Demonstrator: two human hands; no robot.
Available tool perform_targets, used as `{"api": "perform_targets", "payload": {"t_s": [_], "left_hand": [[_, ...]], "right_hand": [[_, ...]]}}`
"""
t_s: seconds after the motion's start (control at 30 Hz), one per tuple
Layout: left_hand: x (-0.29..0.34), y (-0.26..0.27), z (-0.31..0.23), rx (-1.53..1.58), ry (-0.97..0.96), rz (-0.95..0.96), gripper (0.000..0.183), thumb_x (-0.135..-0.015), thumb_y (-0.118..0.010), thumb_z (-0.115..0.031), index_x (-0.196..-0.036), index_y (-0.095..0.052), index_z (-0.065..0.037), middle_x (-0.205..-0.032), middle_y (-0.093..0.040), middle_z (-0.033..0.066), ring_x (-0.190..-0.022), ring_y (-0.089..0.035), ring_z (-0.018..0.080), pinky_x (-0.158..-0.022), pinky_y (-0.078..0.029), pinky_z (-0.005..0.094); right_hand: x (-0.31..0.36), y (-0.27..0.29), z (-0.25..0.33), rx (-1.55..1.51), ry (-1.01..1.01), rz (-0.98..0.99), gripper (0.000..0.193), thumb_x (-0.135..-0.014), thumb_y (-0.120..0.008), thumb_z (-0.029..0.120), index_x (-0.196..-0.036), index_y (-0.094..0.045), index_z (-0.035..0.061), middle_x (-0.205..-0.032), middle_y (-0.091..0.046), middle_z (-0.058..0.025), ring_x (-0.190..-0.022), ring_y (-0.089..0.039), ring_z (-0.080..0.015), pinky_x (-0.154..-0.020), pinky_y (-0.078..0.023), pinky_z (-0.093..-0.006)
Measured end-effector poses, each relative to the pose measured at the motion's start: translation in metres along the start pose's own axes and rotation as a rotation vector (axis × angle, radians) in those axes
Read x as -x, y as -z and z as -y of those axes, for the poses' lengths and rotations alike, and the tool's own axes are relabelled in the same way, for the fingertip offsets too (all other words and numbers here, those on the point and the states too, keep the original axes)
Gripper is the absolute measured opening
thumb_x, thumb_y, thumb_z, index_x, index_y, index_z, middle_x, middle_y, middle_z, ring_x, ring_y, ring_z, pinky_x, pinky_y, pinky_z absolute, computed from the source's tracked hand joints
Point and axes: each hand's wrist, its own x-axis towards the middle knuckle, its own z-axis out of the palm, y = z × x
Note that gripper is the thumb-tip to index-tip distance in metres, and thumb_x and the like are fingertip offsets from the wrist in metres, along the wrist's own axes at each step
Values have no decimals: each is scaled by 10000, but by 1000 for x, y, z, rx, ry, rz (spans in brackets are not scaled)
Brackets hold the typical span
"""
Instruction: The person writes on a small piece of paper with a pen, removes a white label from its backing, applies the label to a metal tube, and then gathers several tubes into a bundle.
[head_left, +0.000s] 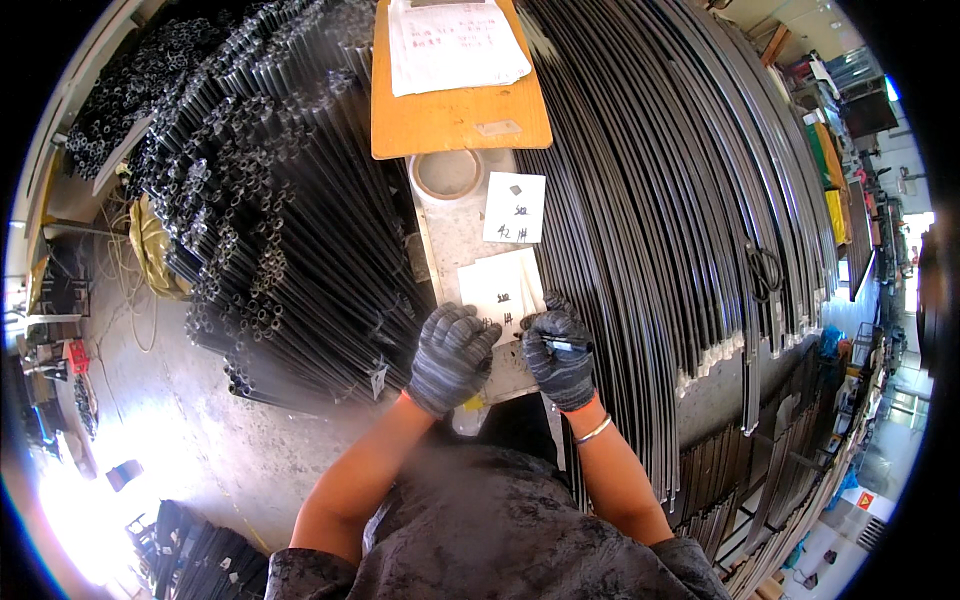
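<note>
My left hand, in a dark knit glove, rests flat on the lower left corner of a white paper slip that lies on a narrow grey metal surface. My right hand, also gloved, grips a black marker pen at the slip's lower right edge. The slip carries handwritten marks. A second white slip with marks lies just beyond it, apart from both hands. A silver bangle sits on my right wrist.
A roll of tape lies beyond the slips, below a wooden clipboard with white sheets. Long dark metal strips fill the right side, with scissors on them. Stacked dark tubes fill the left. Concrete floor lies lower left.
</note>
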Motion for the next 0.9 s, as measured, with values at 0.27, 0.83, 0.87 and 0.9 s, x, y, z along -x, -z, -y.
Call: {"api": "perform_targets", "payload": {"t_s": [0.27, 0.83, 0.87, 0.9], "left_hand": [[1, 0, 1, -40, -31, 10, 456, -641, -700, -147, -1095, -667, -112, -1054, -557, 105, -1075, -548, 322, -966, -436, 509], [-43, 31, -42, 119, 192, 221, 243, -757, -687, -146, -978, -610, -81, -967, -600, 119, -954, -582, 326, -852, -464, 440], [-43, 30, -42, 130, 251, 292, 224, -770, -679, -146, -974, -614, -79, -950, -606, 119, -938, -589, 323, -839, -470, 431], [-45, 33, -43, 95, 244, 309, 187, -795, -664, -157, -959, -628, -73, -912, -631, 127, -888, -619, 315, -805, -489, 421]], "right_hand": [[-3, 4, 2, -126, 61, -32, 76, -871, -648, 89, -944, -652, 66, -883, -689, -87, -880, -658, -241, -974, -472, -419], [-9, 39, 77, -94, 79, -43, 86, -824, -689, 68, -904, -663, 49, -910, -694, -90, -907, -663, -266, -975, -485, -399], [-11, 41, 81, -97, 75, -46, 83, -821, -694, 66, -896, -664, 51, -904, -692, -91, -905, -663, -268, -978, -482, -399], [-10, 41, 81, -117, 67, -46, 84, -815, -699, 61, -890, -663, 49, -898, -690, -91, -895, -662, -269, -969, -485, -400]]}}
